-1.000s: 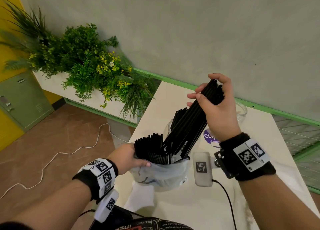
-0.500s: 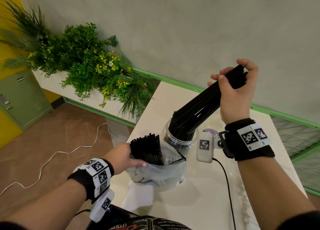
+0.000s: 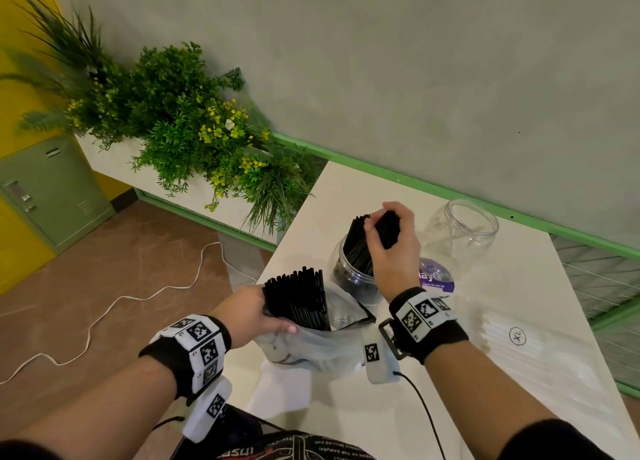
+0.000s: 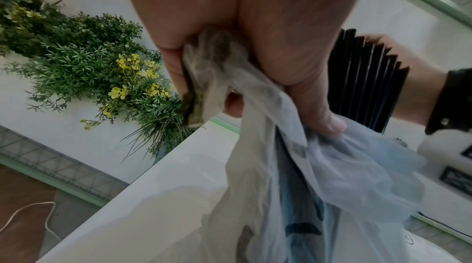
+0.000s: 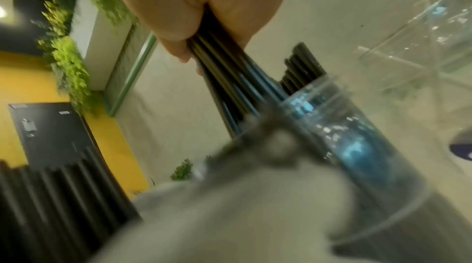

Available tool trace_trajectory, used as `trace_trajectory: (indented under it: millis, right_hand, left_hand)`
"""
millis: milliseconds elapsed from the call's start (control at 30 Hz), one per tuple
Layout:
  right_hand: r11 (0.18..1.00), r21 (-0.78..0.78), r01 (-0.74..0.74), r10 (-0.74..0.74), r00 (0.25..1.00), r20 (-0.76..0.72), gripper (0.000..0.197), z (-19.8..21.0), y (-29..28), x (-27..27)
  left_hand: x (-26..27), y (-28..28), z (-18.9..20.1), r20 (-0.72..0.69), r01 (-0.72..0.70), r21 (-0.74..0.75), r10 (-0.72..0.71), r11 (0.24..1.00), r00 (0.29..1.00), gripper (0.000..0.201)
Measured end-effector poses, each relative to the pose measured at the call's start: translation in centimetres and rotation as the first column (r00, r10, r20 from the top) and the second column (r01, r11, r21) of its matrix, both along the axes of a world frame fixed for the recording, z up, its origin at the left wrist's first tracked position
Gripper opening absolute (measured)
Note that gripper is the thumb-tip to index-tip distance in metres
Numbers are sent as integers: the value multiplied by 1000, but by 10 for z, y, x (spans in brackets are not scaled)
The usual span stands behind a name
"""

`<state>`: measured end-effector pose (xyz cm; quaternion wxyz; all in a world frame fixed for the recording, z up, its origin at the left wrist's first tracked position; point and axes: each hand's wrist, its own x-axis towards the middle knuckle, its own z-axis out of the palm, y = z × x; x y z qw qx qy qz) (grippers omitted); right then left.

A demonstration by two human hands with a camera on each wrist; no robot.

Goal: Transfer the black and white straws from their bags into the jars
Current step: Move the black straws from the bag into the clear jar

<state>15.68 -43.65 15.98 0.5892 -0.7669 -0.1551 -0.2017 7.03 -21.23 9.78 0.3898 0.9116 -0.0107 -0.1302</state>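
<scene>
Over jar: right hand grips black straws; left hand clutches bag.

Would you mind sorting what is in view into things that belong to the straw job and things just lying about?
Part of the job:
- right hand gripping black straws in the near jar
- left hand holding the bag of black straws
- empty jar
- white straws in their bag

Just lying about:
- plants
- white cable on the floor
- green locker
- purple lid
</scene>
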Motion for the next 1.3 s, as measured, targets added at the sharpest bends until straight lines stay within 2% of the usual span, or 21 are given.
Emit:
trace_trajectory:
  millis: [167,333,467,533,633,733,800,833,967,1033,1233,1300]
  right_hand:
    - [945,-284,-159,77,958,-278,28,-19,-18,12]
    - [923,-321,-214,71,912,-405,42,-15,-28,13]
    - [835,-413,-362,136,865,-484,44,-9,-31,9]
    - [866,-409,-286,115,912,-395,50,-10,-31,6]
    - [906,-411,-106,55,989,-135,56,-17,-31,5]
    - [841,-540,-34,77,995,57,47,-24,-34,8]
    - [753,-653,79,72,977,202,38,-27,-39,14]
    - [712,-693,113,62,973,223,38,-29,-42,17]
    - [605,-796,6,-7,1000,2,63,-32,-48,29]
    - [563,-825,-41,-13,998,-58,73,-29,-46,34]
    - [495,-866,-70,-24,995,-95,82,-18,-21,47]
    - [460,-884,-80,-62,991,-122,76,-19,-15,49]
  left_hand:
    - [-2,-1,2,21,15,7,-15,1000,1000,32]
    - [-3,0,1,15,-1,1,1,1000,1000,31]
    - [-4,0,0,6,-3,2,3,1000,1000,34]
    - [-5,0,1,2,-8,-3,8,1000,1000,34]
    - [-5,0,1,-5,-6,5,6,1000,1000,35]
    - [-5,1,-1,-12,1,18,-1,1000,1000,37]
    - [-5,1,-1,-16,2,27,-2,1000,1000,40]
    - [-5,0,-1,-16,4,26,-4,1000,1000,39]
    - [-6,0,1,8,15,17,-15,1000,1000,32]
    - [-6,-1,3,15,18,14,-19,1000,1000,32]
    - [-8,-1,4,1,17,12,-17,1000,1000,27]
    - [-7,1,3,-13,11,8,-11,1000,1000,36]
